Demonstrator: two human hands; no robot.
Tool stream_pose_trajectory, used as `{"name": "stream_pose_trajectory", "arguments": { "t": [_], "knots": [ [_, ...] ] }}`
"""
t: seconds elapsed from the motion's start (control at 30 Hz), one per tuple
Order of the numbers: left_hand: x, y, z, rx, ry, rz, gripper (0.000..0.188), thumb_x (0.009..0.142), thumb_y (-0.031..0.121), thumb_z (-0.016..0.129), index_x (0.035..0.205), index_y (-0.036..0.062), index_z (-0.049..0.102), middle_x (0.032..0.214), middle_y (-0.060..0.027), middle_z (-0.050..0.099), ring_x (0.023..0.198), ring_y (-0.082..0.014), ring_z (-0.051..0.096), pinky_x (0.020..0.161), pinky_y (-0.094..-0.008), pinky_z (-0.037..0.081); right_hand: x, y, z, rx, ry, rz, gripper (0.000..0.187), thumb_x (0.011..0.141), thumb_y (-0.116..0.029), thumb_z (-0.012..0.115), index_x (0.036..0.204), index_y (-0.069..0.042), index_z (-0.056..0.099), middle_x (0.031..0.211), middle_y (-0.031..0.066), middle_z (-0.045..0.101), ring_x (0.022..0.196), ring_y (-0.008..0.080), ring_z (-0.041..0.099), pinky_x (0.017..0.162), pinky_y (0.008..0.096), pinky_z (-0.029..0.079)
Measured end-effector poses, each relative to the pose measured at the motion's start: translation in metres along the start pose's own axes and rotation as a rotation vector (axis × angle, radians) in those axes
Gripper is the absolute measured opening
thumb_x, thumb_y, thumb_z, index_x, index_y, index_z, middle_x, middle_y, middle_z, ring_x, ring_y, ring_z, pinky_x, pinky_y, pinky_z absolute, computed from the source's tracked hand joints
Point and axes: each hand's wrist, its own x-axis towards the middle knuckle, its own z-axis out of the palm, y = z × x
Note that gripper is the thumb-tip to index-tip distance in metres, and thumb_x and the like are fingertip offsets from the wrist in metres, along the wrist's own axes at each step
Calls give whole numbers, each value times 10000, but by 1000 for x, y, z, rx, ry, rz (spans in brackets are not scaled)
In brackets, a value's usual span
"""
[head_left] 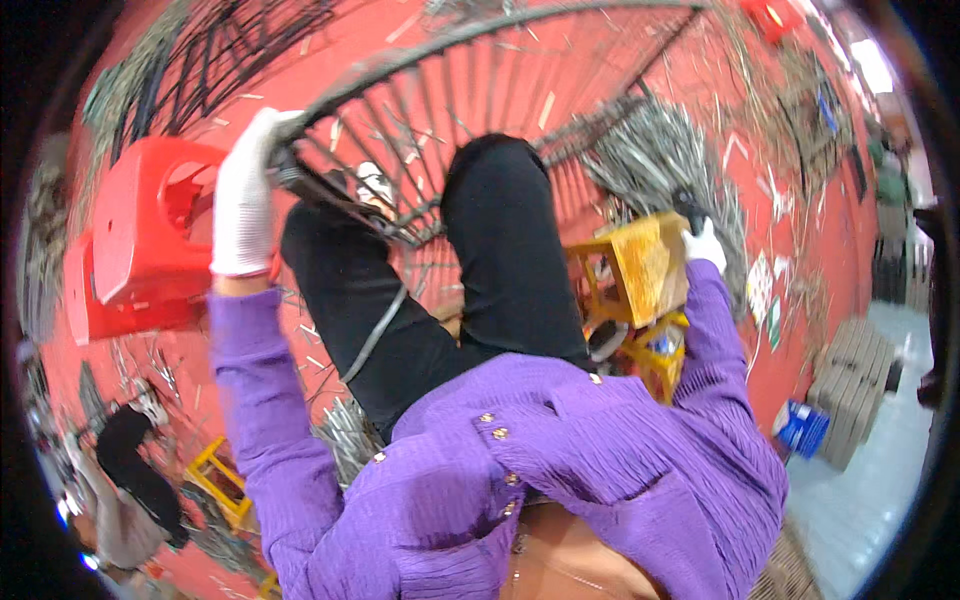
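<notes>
My left hand, in a white glove, is closed around the corner of a large dark slatted frame. The frame has a curved rim and many thin bars, and it leans across my knees and reaches away over the floor. At the right, my gloved right hand is closed on a black tool whose kind I cannot make out. That hand is beside a worn yellow stool, close to a heap of grey strips.
Red plastic stools stand beside my left arm. More dark frames lie at the far left. Scraps litter the red floor. Another person is at the lower left, near a yellow stool. Stacked grey pieces and a blue package are at the right.
</notes>
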Motion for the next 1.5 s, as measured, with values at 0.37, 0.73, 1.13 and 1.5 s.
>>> {"name": "stream_pose_trajectory", "arguments": {
  "t": [0.37,0.73,1.13,1.5],
  "knots": [
    [-11,20,-36,440,32,-175,380,1060,276,480,1293,1,599,1179,-45,637,1024,-129,594,938,-276,465,-85,-2,77,478,574,-318,358,890,-208,644,1225,-83,622,1070,150,668,1017,335,619,925,437,480],
    [-80,29,-15,176,508,-280,311,1028,312,563,1181,46,613,1035,-30,611,917,-111,565,786,-263,491,-195,-105,311,261,-892,-35,465,860,-451,661,1128,-72,676,1148,192,689,1095,380,644,935,463,511],
    [-29,63,61,533,323,-263,435,1051,427,468,1022,49,681,826,-18,641,696,-98,583,651,-269,477,-119,-103,206,672,-830,-237,493,834,-162,577,1315,-54,560,1260,148,603,1174,262,569,986,378,448],
    [-23,64,6,492,186,-164,384,1045,334,499,1174,11,662,1026,-54,689,841,-120,619,679,-268,494,-200,-150,-19,1257,-1205,-385,699,824,-58,546,1501,-1,378,1423,103,500,1309,187,459,1087,299,345]
  ]
}}
